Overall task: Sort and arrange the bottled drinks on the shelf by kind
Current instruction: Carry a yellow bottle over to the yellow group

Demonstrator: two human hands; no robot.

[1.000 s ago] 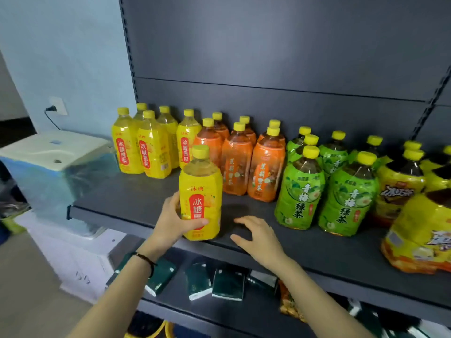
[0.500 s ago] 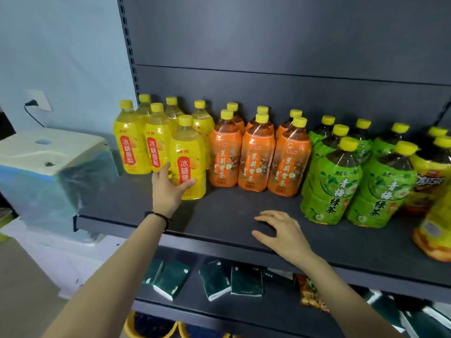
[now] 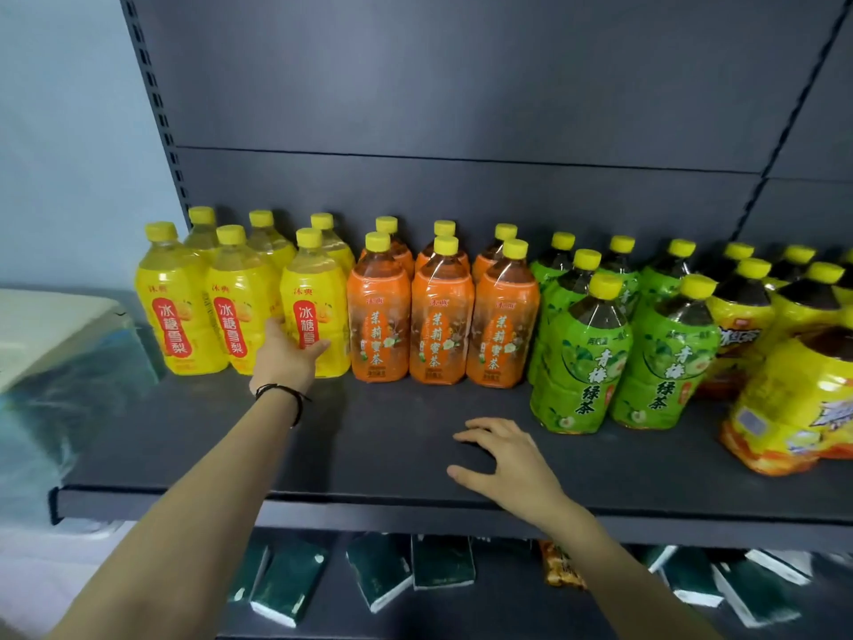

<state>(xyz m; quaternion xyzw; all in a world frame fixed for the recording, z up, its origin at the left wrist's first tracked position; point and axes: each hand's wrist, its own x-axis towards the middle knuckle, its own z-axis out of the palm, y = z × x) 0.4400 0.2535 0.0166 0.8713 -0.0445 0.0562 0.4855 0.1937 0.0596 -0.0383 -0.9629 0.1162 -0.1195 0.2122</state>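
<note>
Bottles with yellow caps stand in groups on the dark shelf [image 3: 397, 455]. From the left come yellow pear drinks [image 3: 177, 311], orange jasmine tea bottles [image 3: 441, 325], green plum tea bottles [image 3: 579, 353] and yellow iced tea bottles [image 3: 794, 385]. My left hand [image 3: 286, 358] grips the base of the front right yellow pear bottle [image 3: 318, 302], which stands upright in the front row beside the orange ones. My right hand [image 3: 507, 459] rests on the bare shelf with its fingers spread and holds nothing.
A lower shelf holds dark green packets [image 3: 378, 575] and an orange snack bag [image 3: 561, 568]. To the left of the shelf stands a white box wrapped in bluish plastic [image 3: 55, 358]. An upright slotted post [image 3: 161, 113] edges the dark back panel.
My left hand has pushed the yellow pear bottle from the shelf's front edge back into the front row of yellow bottles. My right hand has stayed on the shelf.
</note>
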